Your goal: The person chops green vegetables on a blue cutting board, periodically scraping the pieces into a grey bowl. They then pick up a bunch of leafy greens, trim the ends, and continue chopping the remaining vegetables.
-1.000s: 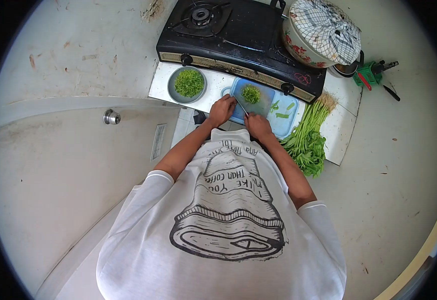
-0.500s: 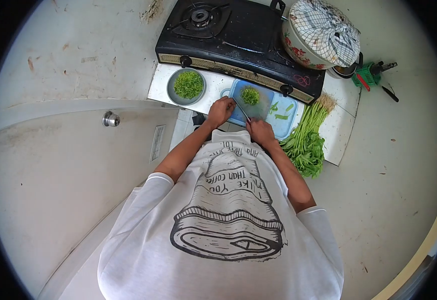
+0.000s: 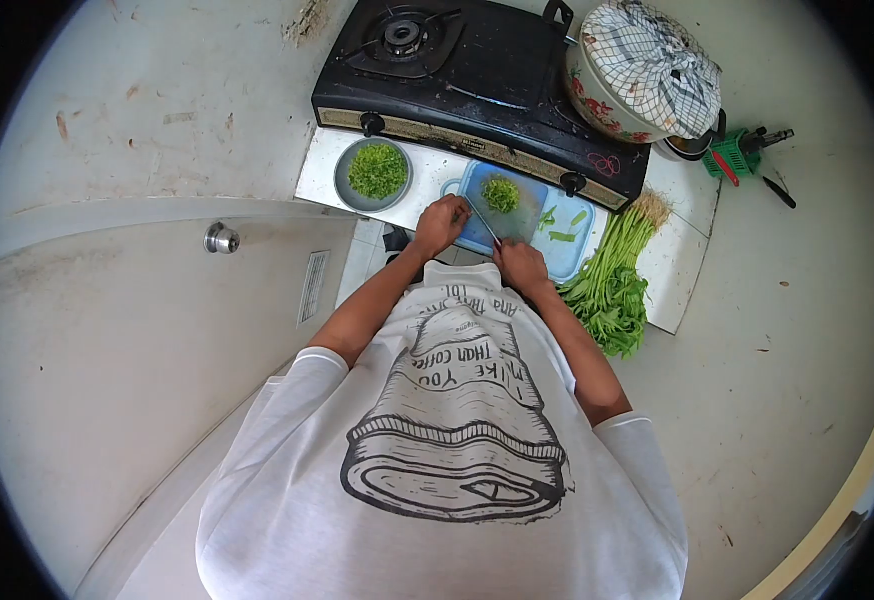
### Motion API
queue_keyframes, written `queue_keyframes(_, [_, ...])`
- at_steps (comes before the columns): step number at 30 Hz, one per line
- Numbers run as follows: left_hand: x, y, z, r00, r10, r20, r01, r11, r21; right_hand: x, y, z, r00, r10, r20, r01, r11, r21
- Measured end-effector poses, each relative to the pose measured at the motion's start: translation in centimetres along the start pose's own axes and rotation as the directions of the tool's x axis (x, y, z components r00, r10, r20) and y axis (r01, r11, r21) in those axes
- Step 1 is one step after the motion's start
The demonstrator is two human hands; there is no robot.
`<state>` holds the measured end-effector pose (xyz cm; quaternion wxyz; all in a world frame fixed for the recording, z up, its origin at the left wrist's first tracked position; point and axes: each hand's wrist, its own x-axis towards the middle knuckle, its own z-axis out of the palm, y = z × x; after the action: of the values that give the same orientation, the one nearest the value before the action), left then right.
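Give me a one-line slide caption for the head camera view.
Right hand holds a knife over chopped greens on a blue cutting board, left hand at the board's edge, below a black stove.

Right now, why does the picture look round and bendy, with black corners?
Head view: a fisheye lens bends the edges and leaves black corners. Soft daylight, no glare, faint shadows. The middle stays sharp: the hands at the blue plastic cutting board, the grey round bowl of chopped greens.

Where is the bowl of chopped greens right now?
In the head view, the bowl of chopped greens sits left of the blue cutting board, just in front of the black stove.
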<state>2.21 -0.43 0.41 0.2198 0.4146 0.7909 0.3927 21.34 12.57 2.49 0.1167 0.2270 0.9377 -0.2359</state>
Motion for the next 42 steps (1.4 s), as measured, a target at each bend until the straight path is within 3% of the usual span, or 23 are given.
queue_keyframes(11, [-0.1, 0.3, -0.6, 0.999, -0.008, 0.052, 0.002, 0.993, 0.116, -0.6, -0.9, -1.7, 0.999, -0.002, 0.046, 0.000, 0.999, 0.045])
queue_keyframes(20, [-0.7, 0.4, -1.2, 0.982, 0.177, 0.071, -0.187, 0.967, 0.172, 1.4, -1.7, -0.8, 1.000, 0.006, 0.030, -0.007, 1.000, 0.013])
queue_keyframes(32, [-0.5, -0.3, -0.8, 0.997, 0.036, 0.063, -0.041, 0.997, 0.070, -0.4, -1.4, -1.8, 0.999, -0.006, 0.034, 0.004, 0.998, 0.057])
queue_keyframes(42, [-0.6, -0.2, -0.7, 0.997, 0.061, 0.046, -0.065, 0.995, 0.080, 1.3, -1.2, 0.1, 0.999, -0.037, 0.013, 0.036, 0.998, 0.052])
